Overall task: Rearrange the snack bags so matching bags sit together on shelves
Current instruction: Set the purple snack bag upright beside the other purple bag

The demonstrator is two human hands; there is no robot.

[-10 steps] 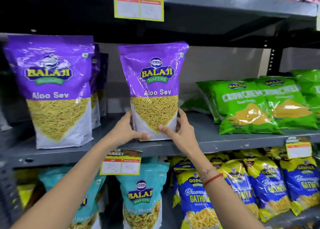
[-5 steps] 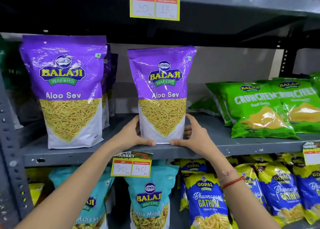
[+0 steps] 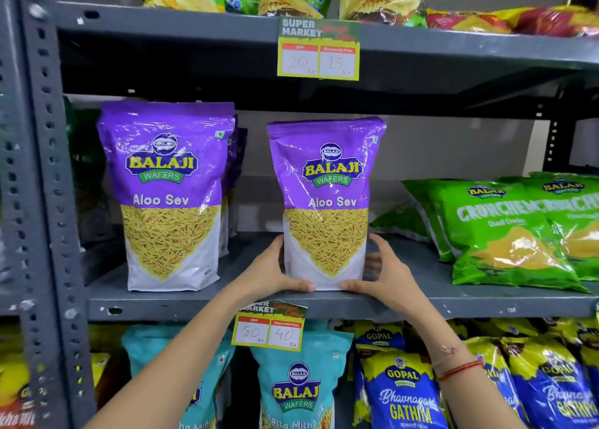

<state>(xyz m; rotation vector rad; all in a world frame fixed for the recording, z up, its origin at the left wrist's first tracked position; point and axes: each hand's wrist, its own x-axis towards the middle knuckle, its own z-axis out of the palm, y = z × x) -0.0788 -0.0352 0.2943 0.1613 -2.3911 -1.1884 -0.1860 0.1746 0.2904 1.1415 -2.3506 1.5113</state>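
A purple Aloo Sev bag (image 3: 325, 201) is stood upright on the grey middle shelf (image 3: 486, 300), its base clasped on either side by the left hand (image 3: 275, 274) and the right hand (image 3: 385, 276), thumbs laid along the bottom front edge. Thin yellow sev strands are pictured on its lower half. A matching Aloo Sev row (image 3: 168, 195) is set near its left; green Crunchem bags (image 3: 499, 230) are leaned to its right.
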